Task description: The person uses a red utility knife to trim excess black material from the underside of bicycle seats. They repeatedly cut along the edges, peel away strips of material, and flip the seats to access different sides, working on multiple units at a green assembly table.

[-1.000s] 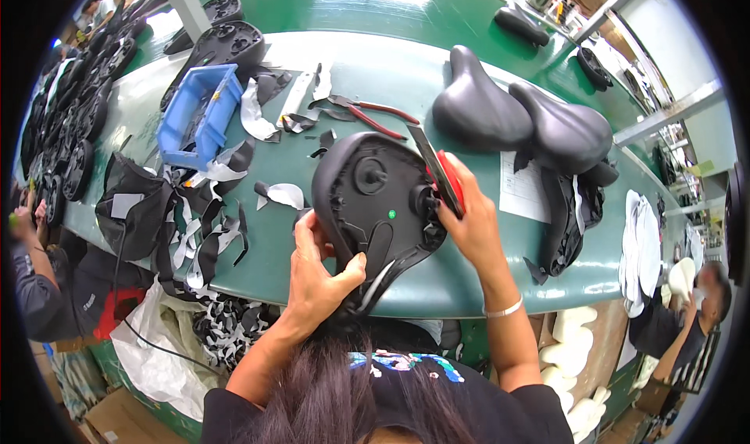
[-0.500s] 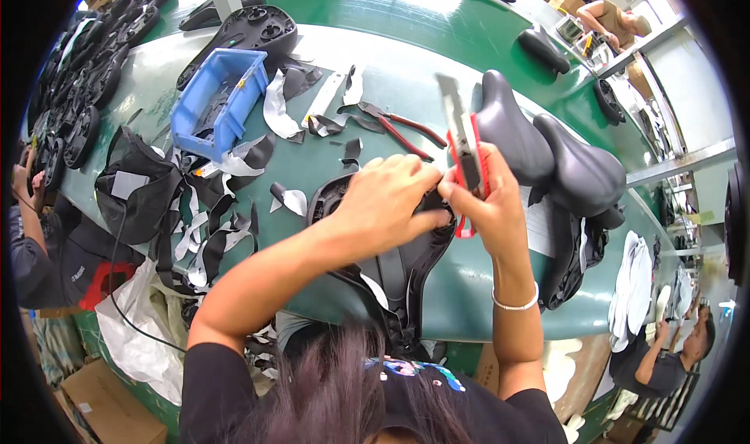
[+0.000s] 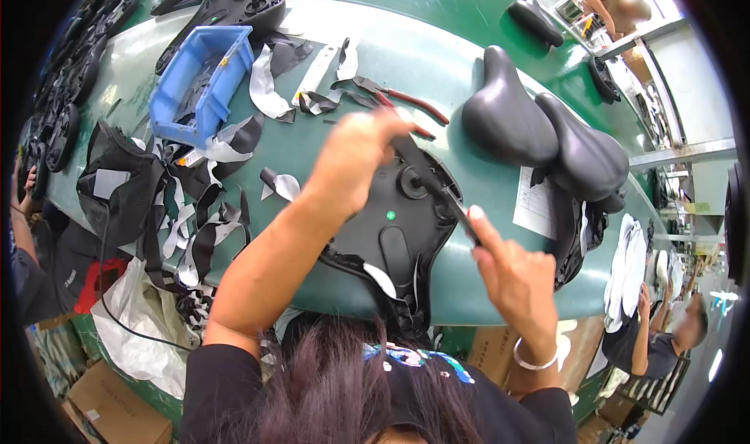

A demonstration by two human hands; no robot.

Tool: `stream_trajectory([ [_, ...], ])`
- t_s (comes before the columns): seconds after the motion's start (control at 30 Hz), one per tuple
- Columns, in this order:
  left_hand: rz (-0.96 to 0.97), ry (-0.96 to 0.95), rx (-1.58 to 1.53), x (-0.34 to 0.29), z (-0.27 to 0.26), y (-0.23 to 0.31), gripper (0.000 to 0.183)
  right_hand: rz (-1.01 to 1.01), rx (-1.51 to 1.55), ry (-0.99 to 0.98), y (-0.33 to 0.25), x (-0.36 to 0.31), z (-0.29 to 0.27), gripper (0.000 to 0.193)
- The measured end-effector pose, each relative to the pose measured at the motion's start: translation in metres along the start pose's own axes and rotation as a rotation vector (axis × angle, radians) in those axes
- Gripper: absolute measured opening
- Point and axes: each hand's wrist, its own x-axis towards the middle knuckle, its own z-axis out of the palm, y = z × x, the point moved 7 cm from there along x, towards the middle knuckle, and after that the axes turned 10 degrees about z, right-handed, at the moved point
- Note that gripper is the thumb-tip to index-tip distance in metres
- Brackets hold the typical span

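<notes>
A black bicycle saddle (image 3: 366, 227) lies underside up in front of me, with a small green dot on its plastic base. Above its far edge, my left hand (image 3: 353, 155) is closed on a black strip (image 3: 414, 156); motion blurs the fingers. My right hand (image 3: 516, 276), beyond the saddle's right edge, is closed around a utility knife (image 3: 467, 227), seen nearly edge-on and pointing up-left. Where the blade meets the strip cannot be made out. Loose white and black cover edging (image 3: 380, 280) shows along the saddle's near part. Red-handled pliers (image 3: 422, 110) lie just past my left hand.
A blue bin (image 3: 160, 104) and black-and-white offcuts (image 3: 205, 233) lie to the left, beside a black mesh bag (image 3: 117, 171). Two finished saddles (image 3: 512, 124) rest at right over a paper sheet (image 3: 535, 210). Co-workers are at the sides and far right.
The knife has come down from above the saddle to its right edge with my right hand. My left hand has moved up and away, uncovering the saddle base. The whole view has shifted slightly.
</notes>
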Motion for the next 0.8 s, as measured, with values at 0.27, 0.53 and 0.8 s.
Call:
stream_trajectory([
  [0.27, 0.446, 0.143, -0.762, 0.013, -0.059, 0.06, 0.026, 0.264, 0.46, -0.088, -0.032, -0.057, 0.012, 0.046],
  [0.53, 0.274, -0.133, 0.324, -0.081, -0.067, 0.052, 0.035, 0.379, 1.313, 0.138, -0.004, -0.011, 0.068, 0.089],
  [0.8, 0.303, -1.237, 1.014, -0.08, 0.038, 0.007, 0.014, 0.333, 1.192, 0.092, 0.007, -0.024, 0.049, 0.057],
])
